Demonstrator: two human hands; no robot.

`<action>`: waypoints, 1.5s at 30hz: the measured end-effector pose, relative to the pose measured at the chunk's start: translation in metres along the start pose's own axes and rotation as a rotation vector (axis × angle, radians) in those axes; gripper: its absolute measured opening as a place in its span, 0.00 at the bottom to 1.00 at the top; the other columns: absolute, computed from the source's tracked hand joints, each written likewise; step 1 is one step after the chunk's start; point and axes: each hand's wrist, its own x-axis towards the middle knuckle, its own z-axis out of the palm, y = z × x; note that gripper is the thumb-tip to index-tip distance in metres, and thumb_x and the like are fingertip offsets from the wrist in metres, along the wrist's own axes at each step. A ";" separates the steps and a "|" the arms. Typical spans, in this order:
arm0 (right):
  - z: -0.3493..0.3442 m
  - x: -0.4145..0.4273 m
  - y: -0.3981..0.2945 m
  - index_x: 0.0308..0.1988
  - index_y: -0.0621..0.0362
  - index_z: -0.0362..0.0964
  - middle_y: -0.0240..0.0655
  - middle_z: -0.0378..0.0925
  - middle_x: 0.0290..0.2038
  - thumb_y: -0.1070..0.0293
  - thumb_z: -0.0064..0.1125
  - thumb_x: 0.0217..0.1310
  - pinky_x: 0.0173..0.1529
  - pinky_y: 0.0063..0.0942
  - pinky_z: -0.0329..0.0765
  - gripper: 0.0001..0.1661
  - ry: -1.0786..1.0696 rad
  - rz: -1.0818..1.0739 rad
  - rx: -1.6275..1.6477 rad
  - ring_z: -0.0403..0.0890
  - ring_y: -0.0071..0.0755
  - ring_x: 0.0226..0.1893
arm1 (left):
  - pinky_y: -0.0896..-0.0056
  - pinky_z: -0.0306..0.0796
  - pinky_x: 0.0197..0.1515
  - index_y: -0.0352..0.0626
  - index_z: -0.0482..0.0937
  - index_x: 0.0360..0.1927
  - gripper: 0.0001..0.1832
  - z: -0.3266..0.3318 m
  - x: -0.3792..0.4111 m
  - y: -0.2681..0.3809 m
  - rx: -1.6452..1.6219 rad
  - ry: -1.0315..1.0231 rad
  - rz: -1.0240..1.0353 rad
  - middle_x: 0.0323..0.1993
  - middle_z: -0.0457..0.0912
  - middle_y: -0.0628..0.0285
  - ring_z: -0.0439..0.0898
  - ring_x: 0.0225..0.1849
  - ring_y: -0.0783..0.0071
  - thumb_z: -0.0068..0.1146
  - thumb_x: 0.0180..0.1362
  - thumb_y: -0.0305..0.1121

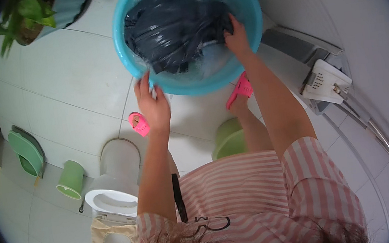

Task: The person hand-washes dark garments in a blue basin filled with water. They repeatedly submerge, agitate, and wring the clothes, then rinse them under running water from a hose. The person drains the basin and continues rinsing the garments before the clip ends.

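Dark wet cloth [172, 29], probably a garment, lies bunched in a round light-blue plastic basin [208, 87] that holds water. Its right edge is gripped between the thumb and fingers of my right hand [237, 38]. Pale cloudy water [214, 60] shows near the basin's front right. My left hand [152, 103] hovers at the front-left rim, its fingers apart and nothing in them. Whether its fingertips touch the rim I cannot tell. Splashing water stirs at the far side of the basin.
A potted plant [30, 14] stands at the far left. Left of me are a white toilet [111, 199], a green bin [70, 178] and a green dustpan [25, 151]. Beneath me sits a green bucket [229, 141]. A white perforated shelf [326, 81] and a metal shower pipe [381, 131] are at right.
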 end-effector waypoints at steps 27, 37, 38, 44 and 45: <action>0.083 0.058 0.090 0.60 0.40 0.62 0.47 0.53 0.66 0.54 0.61 0.52 0.66 0.46 0.56 0.34 -0.715 -0.317 -1.237 0.53 0.56 0.66 | 0.58 0.62 0.62 0.46 0.69 0.59 0.27 0.156 0.186 -0.117 0.826 -0.710 0.087 0.60 0.67 0.50 0.68 0.60 0.50 0.49 0.56 0.45; -0.018 -0.131 -0.109 0.60 0.56 0.60 0.40 0.72 0.40 0.76 0.44 0.55 0.20 0.31 0.75 0.30 -0.190 0.309 0.730 0.77 0.33 0.23 | 0.58 0.73 0.40 0.41 0.69 0.57 0.27 0.071 0.043 0.027 -1.458 -0.603 -1.034 0.49 0.76 0.55 0.76 0.45 0.54 0.52 0.59 0.48; -0.032 -0.160 -0.133 0.61 0.56 0.59 0.41 0.72 0.42 0.76 0.44 0.55 0.20 0.32 0.76 0.31 -0.270 0.386 0.801 0.78 0.34 0.25 | 0.60 0.73 0.42 0.39 0.63 0.60 0.30 0.064 0.029 0.040 -1.716 -0.718 -0.759 0.52 0.73 0.53 0.74 0.47 0.57 0.54 0.60 0.46; -0.063 -0.201 -0.154 0.63 0.55 0.56 0.40 0.66 0.54 0.74 0.49 0.56 0.54 0.37 0.72 0.34 -0.195 0.000 0.851 0.71 0.40 0.53 | 0.59 0.72 0.47 0.36 0.65 0.55 0.29 0.024 0.016 0.115 -2.102 -0.466 -0.575 0.38 0.76 0.59 0.76 0.45 0.60 0.53 0.57 0.47; -0.063 -0.205 -0.161 0.63 0.52 0.58 0.42 0.64 0.56 0.72 0.56 0.53 0.59 0.33 0.66 0.36 -0.215 -0.065 0.917 0.70 0.41 0.54 | 0.61 0.71 0.45 0.35 0.67 0.52 0.26 0.014 0.014 0.121 -2.091 -0.485 -0.536 0.38 0.76 0.58 0.75 0.42 0.63 0.52 0.58 0.46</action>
